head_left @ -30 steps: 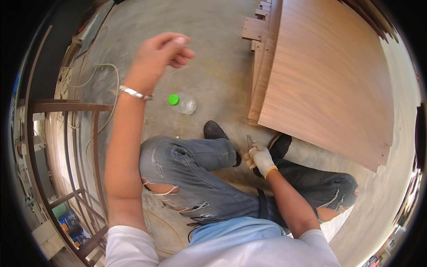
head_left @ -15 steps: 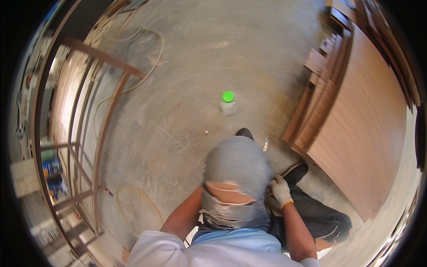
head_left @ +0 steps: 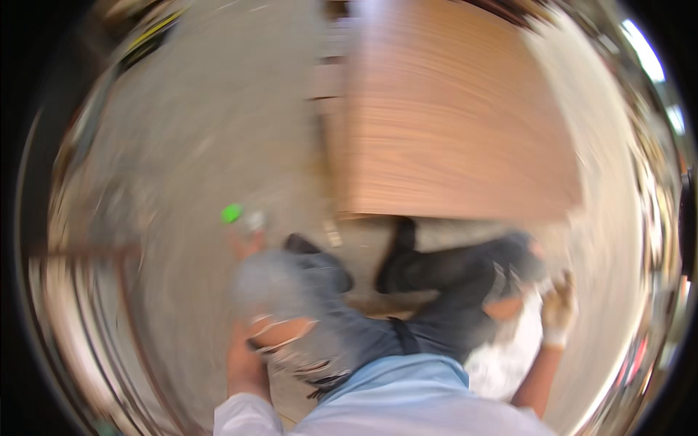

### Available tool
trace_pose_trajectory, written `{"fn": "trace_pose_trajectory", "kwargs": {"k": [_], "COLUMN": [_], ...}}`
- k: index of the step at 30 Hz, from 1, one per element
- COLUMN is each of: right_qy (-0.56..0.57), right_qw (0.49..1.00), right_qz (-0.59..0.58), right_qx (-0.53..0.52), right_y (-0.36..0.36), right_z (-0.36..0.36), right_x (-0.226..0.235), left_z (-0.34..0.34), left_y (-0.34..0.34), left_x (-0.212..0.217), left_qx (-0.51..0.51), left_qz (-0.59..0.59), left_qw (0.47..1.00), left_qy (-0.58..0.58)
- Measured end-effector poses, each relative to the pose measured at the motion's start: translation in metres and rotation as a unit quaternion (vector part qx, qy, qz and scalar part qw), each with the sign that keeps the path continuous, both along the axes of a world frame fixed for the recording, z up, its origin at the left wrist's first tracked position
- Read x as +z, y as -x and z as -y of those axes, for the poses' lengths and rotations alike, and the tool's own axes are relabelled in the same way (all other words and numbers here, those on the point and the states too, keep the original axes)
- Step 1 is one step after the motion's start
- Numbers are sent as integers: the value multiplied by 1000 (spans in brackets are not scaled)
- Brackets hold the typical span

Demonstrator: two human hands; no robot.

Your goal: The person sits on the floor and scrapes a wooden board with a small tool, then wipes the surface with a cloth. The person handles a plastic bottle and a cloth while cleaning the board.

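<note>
Bottle (head_left: 255, 219) with green cap (head_left: 231, 213) is showing beyond the left knee (head_left: 270, 280) against concrete floor (head_left: 196, 138), left hand (head_left: 247, 245) adjoining it. Gloved right hand (head_left: 558, 307) is hovering beside the right knee (head_left: 519, 251). Blur is masking both hands' fingers; grasp cannot be told.

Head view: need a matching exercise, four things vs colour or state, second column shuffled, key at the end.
1. wood-grain panel
2. screw cap
3. right hand
4. jeans

A. ripped open
B. pale-gloved
C. brown
D. bright green

Pairs: 1-C, 2-D, 3-B, 4-A
</note>
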State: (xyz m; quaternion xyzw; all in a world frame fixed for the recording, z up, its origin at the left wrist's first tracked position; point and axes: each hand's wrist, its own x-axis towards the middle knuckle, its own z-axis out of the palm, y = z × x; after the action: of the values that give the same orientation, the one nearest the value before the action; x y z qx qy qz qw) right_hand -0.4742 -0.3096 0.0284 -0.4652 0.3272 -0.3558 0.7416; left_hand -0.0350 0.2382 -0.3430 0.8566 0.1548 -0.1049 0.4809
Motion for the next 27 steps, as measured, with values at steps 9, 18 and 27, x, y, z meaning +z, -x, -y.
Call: {"fn": "trace_pose_trajectory", "kwargs": {"k": [9,18,27], "right_qy": [213,308,33], "right_qw": [704,554,939], "right_qz": [-662,-772,-283], "right_qx": [-146,37,-192], "right_y": [184,85,35], "right_z": [-99,-40,142], "right_x": [-130,-163,-170], "left_z": [-28,51,99], "left_y": [-113,-196,-114], "left_x": [42,203,374], "left_qx": [45,-54,-226], "left_qz": [123,306,324], "left_qw": [987,944,906], "left_qy": [-91,112,149]}}
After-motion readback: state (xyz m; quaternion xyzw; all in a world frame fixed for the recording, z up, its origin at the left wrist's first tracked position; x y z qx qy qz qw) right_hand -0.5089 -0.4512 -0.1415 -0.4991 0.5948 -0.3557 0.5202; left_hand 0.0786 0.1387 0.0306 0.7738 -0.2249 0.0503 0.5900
